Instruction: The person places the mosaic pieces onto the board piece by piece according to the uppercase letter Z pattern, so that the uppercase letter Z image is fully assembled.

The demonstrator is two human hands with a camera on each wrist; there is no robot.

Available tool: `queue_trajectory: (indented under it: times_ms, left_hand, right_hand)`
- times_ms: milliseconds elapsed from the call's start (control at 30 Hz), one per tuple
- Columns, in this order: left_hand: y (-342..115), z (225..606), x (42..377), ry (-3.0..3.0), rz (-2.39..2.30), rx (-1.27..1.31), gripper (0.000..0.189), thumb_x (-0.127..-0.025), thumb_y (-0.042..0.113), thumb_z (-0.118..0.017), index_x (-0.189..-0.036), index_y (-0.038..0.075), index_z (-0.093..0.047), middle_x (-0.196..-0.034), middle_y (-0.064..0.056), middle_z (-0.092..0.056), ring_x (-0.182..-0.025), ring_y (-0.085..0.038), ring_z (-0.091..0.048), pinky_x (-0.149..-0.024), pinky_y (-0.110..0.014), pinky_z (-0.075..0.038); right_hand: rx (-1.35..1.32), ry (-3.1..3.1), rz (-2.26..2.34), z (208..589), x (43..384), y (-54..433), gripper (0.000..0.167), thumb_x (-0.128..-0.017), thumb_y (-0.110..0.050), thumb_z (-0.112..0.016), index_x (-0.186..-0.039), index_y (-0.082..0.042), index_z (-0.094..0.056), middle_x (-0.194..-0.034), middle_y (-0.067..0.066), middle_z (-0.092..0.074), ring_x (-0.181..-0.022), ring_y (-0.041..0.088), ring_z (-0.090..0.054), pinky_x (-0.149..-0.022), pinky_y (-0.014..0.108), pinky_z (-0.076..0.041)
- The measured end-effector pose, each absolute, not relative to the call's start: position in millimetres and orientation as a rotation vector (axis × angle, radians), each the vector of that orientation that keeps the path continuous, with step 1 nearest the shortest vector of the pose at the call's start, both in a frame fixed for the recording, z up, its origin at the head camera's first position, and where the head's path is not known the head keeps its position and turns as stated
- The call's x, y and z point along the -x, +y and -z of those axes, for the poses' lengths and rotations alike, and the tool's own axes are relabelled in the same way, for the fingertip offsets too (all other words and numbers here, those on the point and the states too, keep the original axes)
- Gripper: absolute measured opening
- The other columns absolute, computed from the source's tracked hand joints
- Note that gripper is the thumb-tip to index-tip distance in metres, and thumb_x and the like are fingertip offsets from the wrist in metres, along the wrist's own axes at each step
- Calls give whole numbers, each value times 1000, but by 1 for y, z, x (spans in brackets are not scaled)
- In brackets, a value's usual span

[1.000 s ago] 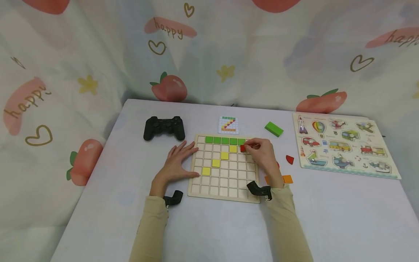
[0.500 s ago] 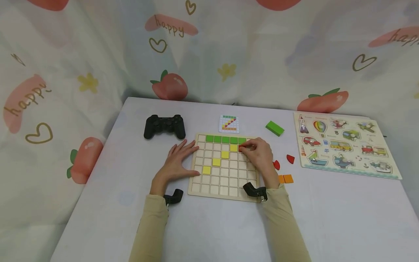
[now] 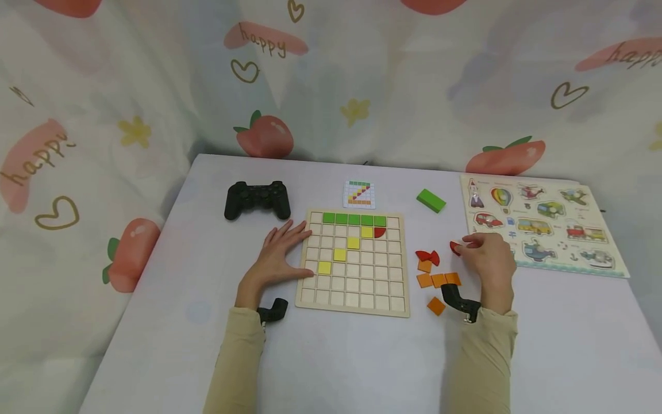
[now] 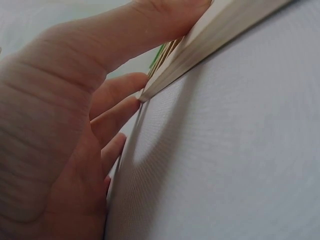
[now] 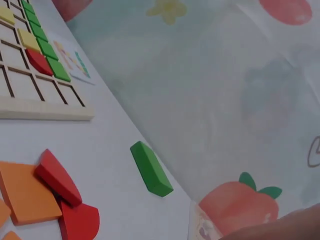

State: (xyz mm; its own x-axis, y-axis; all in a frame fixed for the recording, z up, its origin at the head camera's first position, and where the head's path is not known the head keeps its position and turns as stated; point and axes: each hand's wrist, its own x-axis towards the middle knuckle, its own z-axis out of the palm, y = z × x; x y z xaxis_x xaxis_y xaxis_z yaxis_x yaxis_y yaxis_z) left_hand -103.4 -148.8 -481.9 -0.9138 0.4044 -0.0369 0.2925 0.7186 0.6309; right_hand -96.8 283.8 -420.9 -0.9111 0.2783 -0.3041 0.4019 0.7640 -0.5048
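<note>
A wooden grid board (image 3: pixel 353 311) holds a row of green square tiles (image 3: pixel 354 219), a diagonal of yellow square tiles (image 3: pixel 339 255) and one red quarter-circle piece (image 3: pixel 380 232) beside the top yellow tile. My left hand (image 3: pixel 274 259), fingers spread and thumb apart, touches the board's left edge; in the left wrist view its thumb rests on the rim. To the right of the board, my right hand (image 3: pixel 490 265) pinches another red quarter-circle piece (image 3: pixel 455 248) at the table, partly covered by the fingertips. The right wrist view shows only a blurred edge of that hand.
More red pieces (image 3: pixel 428 257) and several orange square tiles (image 3: pixel 438 280) lie between board and right hand. A green block (image 3: pixel 431 200), a small pattern card (image 3: pixel 359 195) and a black game controller (image 3: pixel 257 200) stand behind. A picture puzzle board (image 3: pixel 548 224) lies far right.
The right hand has let go of a red quarter-circle piece in the grid and moved right to another one. The left hand has stayed at the board's edge.
</note>
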Motion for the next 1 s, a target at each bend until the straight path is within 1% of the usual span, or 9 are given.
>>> queue_trajectory:
  times_ms: [100,200,400,500,633,733,800,867,1000]
  left_hand:
    - [-149,482,103,2748,-971,-564,96,-68,54,-84,-150,22,-45,-161,7,-27,-151,-19,-8,-120,-48,-2]
    - [-149,483,104,2748,-967,-567,96,-68,54,-84,-149,22,-45,-161,7,-27,-151,-18,-8,-120,-48,-2]
    - [-149,483,104,2742,-982,-557,96,-67,53,-85,-149,22,-46,-161,7,-27,-151,-19,-8,-120,-48,-1]
    - [-149,482,104,2740,-979,-549,96,-67,54,-85,-149,22,-46,-161,8,-27,-151,-18,-8,-120,-47,-1]
    - [-148,482,104,2738,-970,-530,96,-67,54,-85,-149,23,-46,-161,9,-26,-151,-17,-7,-121,-47,0]
    - [-149,483,104,2741,-964,-525,95,-68,54,-84,-149,23,-46,-161,9,-26,-151,-17,-7,-121,-47,0]
    - [-149,483,104,2744,-962,-527,95,-68,54,-84,-149,23,-45,-161,9,-27,-151,-17,-7,-121,-47,0]
    - [-149,482,104,2745,-961,-536,95,-68,54,-84,-149,23,-46,-161,8,-27,-151,-18,-7,-121,-47,0]
    - [-149,481,104,2741,-960,-544,95,-68,54,-84,-149,23,-46,-161,9,-26,-151,-18,-7,-121,-46,0]
  right_hand:
    - [-542,2711,867,424,96,289,42,-92,-24,-70,-120,7,-65,-103,27,-65,-94,40,-52,-74,44,-44]
    - [-528,2727,858,426,97,289,37,-91,-21,-71,-115,6,-66,-102,26,-64,-92,39,-53,-73,43,-45]
    - [-494,2753,889,426,102,275,28,-93,-18,-66,-109,5,-60,-103,27,-63,-88,37,-55,-71,39,-47]
    - [-476,2728,983,425,105,264,30,-95,-19,-63,-112,6,-57,-107,27,-61,-89,36,-56,-71,35,-47]
    - [-414,2694,1090,425,110,245,33,-97,-20,-60,-116,6,-53,-111,27,-60,-86,32,-58,-66,28,-48]
    - [-297,2739,1144,426,112,229,30,-96,-18,-59,-114,5,-53,-108,26,-61,-82,31,-59,-61,25,-48]
    - [-175,2787,1185,428,114,218,25,-96,-14,-57,-113,4,-55,-104,25,-61,-81,31,-60,-60,27,-48]
    - [-43,2815,1234,430,115,207,20,-96,-11,-54,-111,2,-59,-101,23,-60,-82,32,-58,-63,30,-47]
    - [153,2803,1268,435,116,186,21,-96,-8,-53,-110,0,-66,-105,20,-58,-86,33,-57,-68,35,-45]
